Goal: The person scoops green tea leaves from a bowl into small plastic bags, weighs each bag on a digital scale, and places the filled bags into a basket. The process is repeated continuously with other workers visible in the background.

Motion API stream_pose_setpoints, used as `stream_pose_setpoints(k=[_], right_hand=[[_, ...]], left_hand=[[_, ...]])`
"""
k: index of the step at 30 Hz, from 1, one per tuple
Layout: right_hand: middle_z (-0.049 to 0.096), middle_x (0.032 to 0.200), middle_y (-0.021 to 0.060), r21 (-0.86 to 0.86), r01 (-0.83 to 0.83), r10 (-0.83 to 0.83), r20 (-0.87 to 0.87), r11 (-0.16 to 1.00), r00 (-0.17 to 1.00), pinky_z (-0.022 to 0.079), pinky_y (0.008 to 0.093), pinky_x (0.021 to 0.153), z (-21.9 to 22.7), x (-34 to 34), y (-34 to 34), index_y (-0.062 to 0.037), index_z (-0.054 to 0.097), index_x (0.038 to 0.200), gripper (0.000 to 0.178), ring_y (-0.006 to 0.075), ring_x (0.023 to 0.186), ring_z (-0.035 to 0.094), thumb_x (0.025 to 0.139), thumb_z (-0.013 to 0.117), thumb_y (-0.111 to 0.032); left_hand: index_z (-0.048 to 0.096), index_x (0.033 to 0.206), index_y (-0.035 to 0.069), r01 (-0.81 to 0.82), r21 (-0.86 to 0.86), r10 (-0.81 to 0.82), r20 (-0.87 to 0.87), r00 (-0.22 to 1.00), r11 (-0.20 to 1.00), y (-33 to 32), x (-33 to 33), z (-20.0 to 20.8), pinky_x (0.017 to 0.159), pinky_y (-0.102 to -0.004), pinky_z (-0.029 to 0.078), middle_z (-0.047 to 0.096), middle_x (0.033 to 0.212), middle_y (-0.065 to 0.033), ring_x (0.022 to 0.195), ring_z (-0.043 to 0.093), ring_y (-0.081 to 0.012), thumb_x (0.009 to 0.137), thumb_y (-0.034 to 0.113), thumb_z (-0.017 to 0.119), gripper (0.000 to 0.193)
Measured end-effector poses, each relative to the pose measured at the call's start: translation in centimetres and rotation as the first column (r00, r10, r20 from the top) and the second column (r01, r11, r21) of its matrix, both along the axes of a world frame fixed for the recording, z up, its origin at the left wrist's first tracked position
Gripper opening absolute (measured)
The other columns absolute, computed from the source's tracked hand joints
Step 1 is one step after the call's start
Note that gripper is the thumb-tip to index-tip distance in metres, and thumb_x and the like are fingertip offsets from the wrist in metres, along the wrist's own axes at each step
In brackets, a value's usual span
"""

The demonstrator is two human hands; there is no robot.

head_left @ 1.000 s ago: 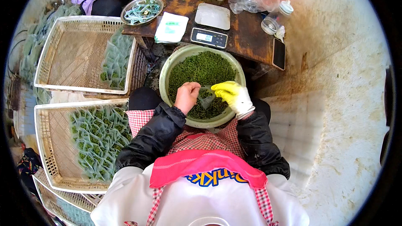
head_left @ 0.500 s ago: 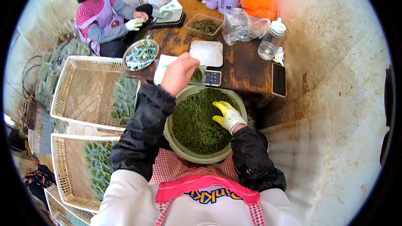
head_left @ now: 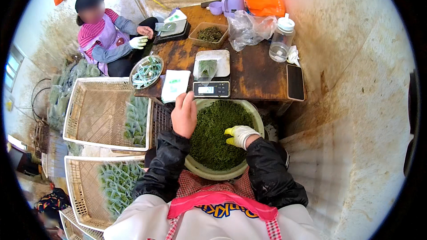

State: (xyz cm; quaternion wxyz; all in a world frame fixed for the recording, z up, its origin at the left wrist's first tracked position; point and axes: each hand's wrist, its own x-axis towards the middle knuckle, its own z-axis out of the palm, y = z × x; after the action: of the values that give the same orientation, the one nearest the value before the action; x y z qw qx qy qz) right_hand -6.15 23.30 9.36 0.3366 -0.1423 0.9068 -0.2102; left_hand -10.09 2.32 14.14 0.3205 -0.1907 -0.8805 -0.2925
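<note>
My bare left hand is above the left rim of a large round tub, fingers stretched out and nothing in them. The tub is full of small green dried pieces. My right hand, in a white glove with yellow fingertips, rests low over the pieces with its fingers apart. Just beyond my left hand is a digital scale with its display lit. A small clear bag of green pieces lies on its plate. Left of the scale sit white printed packets.
Across the wooden table stand a plastic box of dried pieces, a purple flask, a clear bottle and a phone. At left are a tie-filled dish, crates of filled bags and a co-worker by another scale.
My left hand has let go of the small bag, now on the scale plate, and drawn back toward me. The scale display has lit up. My right hand stays over the tub.
</note>
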Motion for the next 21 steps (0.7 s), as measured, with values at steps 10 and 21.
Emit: stream_pose_setpoints(k=[10, 21], right_hand=[[0.056, 0.132, 0.0103, 0.039, -0.032, 0.031, 0.022, 0.999, 0.999, 0.046, 0.0424, 0.097, 0.4, 0.4, 0.1, -0.0158, 0.054, 0.132, 0.046, 0.0313, 0.116, 0.056, 0.089, 0.059, -0.032], [0.062, 0.120, 0.0154, 0.015, -0.042, 0.042, -0.019, 0.999, 0.999, 0.047, 0.0427, 0.092, 0.2, 0.6, 0.4, -0.0153, 0.059, 0.125, 0.043, 0.0339, 0.110, 0.058, 0.086, 0.062, -0.031]], left_hand=[[0.064, 0.091, 0.004, 0.152, -0.159, -0.048, 0.521, 0.852, 0.976, 0.0, 4.1, -10.9, 0.072, -0.0447, 0.050, 0.060, 0.089, -0.0181, 0.084, 0.061, -0.0361, 0.082, 0.013, 0.064, 0.013], [0.068, 0.102, 0.003, 0.233, -0.147, -0.068, 0.692, 0.719, 0.961, 1.6, 8.8, -16.1, 0.076, -0.0446, 0.052, 0.064, 0.099, -0.0203, 0.086, 0.063, -0.0395, 0.078, 0.011, 0.065, 0.026]])
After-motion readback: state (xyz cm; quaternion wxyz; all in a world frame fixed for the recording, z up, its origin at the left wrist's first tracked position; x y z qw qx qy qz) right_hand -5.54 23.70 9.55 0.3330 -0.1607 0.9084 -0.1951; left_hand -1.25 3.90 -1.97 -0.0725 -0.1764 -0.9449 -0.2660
